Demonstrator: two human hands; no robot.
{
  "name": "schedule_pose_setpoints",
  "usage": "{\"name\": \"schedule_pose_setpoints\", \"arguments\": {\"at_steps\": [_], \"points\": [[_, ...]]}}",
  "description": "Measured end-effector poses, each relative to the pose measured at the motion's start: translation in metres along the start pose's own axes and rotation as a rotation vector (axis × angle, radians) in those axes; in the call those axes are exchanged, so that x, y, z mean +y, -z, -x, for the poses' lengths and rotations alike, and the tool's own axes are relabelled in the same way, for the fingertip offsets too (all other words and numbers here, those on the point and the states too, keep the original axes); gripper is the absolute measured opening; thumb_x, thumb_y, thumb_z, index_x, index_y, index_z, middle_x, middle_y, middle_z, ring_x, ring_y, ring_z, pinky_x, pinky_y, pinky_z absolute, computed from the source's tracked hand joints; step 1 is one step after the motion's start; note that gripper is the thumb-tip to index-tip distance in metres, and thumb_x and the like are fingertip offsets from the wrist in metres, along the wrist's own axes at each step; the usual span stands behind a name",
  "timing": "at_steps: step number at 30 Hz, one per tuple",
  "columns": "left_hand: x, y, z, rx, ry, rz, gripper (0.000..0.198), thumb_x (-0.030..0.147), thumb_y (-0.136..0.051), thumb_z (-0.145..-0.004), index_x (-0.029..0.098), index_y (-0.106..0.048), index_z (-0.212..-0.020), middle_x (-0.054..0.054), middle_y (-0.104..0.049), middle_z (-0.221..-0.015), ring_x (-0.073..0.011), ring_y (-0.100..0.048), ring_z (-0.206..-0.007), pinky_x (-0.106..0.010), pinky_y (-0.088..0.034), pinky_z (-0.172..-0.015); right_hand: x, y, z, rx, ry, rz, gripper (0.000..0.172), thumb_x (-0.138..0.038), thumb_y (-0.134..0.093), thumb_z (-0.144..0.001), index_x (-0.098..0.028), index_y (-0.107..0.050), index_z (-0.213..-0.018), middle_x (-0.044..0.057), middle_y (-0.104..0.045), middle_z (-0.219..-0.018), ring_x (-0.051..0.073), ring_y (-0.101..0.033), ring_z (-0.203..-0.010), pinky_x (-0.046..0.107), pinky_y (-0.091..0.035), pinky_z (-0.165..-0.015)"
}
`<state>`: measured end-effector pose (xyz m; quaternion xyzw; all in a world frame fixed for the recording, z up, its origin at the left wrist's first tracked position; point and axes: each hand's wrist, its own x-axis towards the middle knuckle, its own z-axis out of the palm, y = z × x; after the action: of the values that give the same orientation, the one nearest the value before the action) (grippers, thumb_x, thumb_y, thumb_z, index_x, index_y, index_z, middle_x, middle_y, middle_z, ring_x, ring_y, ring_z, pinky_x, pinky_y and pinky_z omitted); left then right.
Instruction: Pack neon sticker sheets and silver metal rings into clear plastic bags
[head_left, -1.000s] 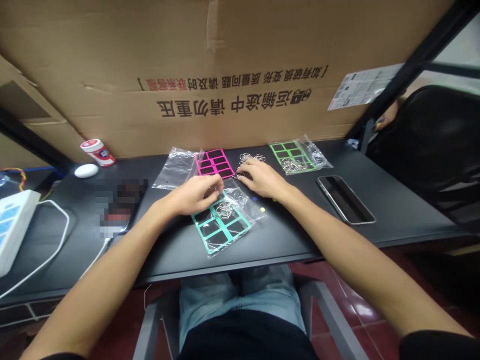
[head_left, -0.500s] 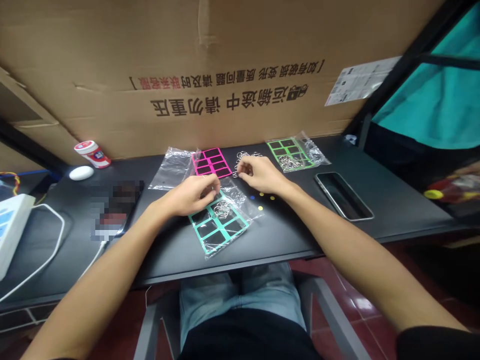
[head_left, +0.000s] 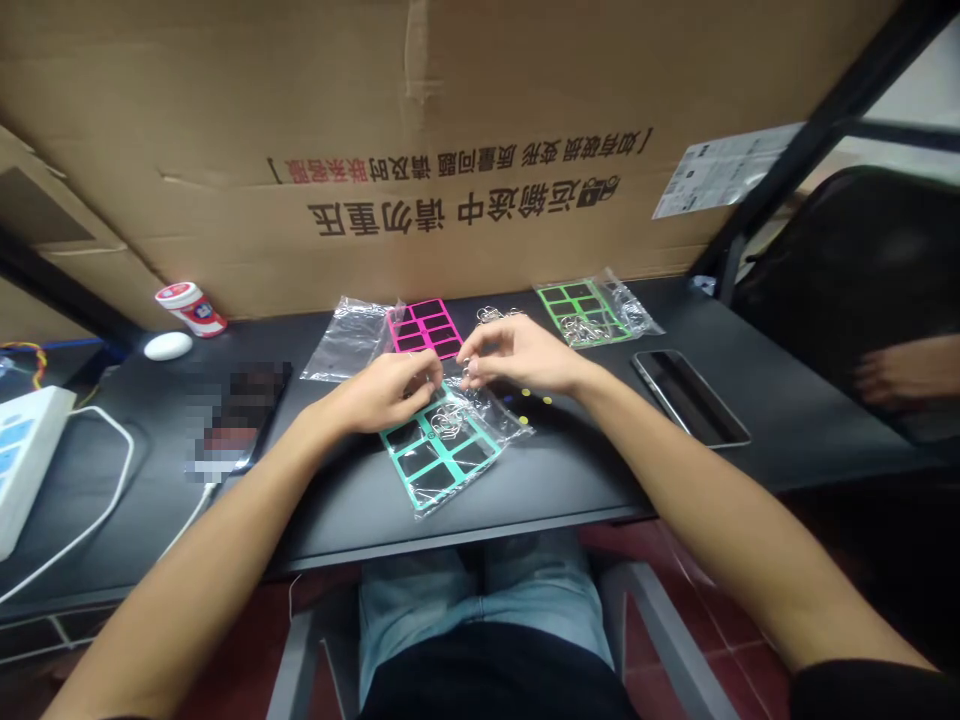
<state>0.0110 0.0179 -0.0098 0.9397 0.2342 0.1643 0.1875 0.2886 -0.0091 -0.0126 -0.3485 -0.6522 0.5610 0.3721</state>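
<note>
1. The right hand [head_left: 525,355] pinches a shiny metal ring [head_left: 466,368] between thumb and fingers, near a clear bag [head_left: 517,428].
2. The left hand [head_left: 394,388] curls at the bag's far end, fingertips narrow; whether they grip it, one cannot tell.
3. The bag lies on the black table [head_left: 570,480], with a teal grid card [head_left: 446,462] inside.
4. Loose rings [head_left: 491,314] lie beyond the right hand.

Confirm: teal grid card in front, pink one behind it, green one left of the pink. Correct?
Not quite: the green grid card lies right of the pink grid card, not left, as the head view shows. The teal grid card is in front, with the pink one behind it.
</note>
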Motion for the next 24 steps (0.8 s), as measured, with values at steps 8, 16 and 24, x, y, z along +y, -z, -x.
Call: {"name": "schedule_pose_setpoints", "arguments": {"at_steps": [8, 16, 24], "points": [[-0.005, -0.004, 0.001, 0.121, -0.007, 0.005, 0.012, 0.031, -0.056, -0.111, 0.022, -0.063, -0.114, -0.005, -0.077, -0.105, -0.0188, -0.073, -0.091, -0.032, -0.056, -0.083, -0.003, -0.026, 0.005, -0.158, -0.073, -0.001, 0.026, -0.034, -0.093, -0.082, -0.019, -0.08, -0.099, 0.007, -0.086, -0.093, 0.022, -0.082, -0.084, 0.034, -0.068, -0.075], [-0.002, -0.003, 0.0, 0.1, -0.028, -0.036, 0.011, 0.027, -0.054, -0.112, 0.021, -0.062, -0.115, -0.005, -0.076, -0.106, -0.0191, -0.072, -0.092, -0.035, -0.056, -0.086, -0.004, 0.036, 0.0, 0.482, 0.082, 0.747, 0.011, -0.025, -0.071, -0.095, -0.022, -0.078, -0.103, 0.01, -0.085, -0.104, 0.029, -0.079, -0.098, 0.042, -0.062, -0.09], [-0.002, -0.002, 0.0, 0.079, -0.02, -0.043, 0.011, 0.028, -0.055, -0.11, 0.022, -0.062, -0.116, -0.005, -0.075, -0.106, -0.02, -0.071, -0.093, -0.035, -0.056, -0.086, 0.007, 0.061, 0.006, 0.379, -0.273, 1.164, 0.022, -0.045, -0.079, -0.092, -0.023, -0.08, -0.094, 0.011, -0.082, -0.094, 0.03, -0.075, -0.093, 0.04, -0.057, -0.085]]}}
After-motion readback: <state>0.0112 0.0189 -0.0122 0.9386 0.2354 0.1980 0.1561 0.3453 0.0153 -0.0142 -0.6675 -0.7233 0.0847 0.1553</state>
